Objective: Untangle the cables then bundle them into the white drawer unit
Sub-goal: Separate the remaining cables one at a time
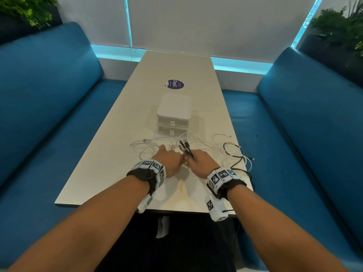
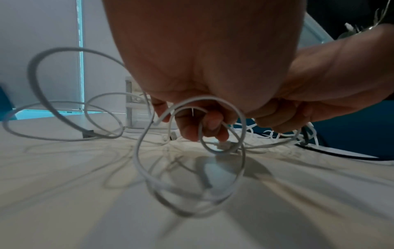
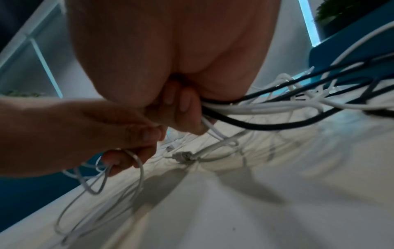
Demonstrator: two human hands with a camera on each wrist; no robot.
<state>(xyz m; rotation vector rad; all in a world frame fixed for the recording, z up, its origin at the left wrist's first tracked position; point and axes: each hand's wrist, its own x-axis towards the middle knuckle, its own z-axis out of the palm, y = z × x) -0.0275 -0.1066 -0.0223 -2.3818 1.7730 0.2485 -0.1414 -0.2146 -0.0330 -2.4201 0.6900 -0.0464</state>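
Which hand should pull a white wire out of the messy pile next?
Probably the left hand. Its fingers already pinch a thin white cable loop that hangs free above the pale table. The right hand grips a mixed bunch of black and white cables, so it serves better as the anchor.

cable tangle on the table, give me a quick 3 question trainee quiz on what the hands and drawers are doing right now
1. True or false: both drawers of the small white plastic drawer unit are shut.
2. Which hand grips black cables together with white ones? A) left hand B) right hand C) neither
3. Fill in: the left hand holds a looped ____ cable above the long pale table.

Key
1. True: both drawer fronts sit flush.
2. B: the right hand is curled round thin black cables and white ones.
3. White: the thin white cable hangs in loops from its fingers.
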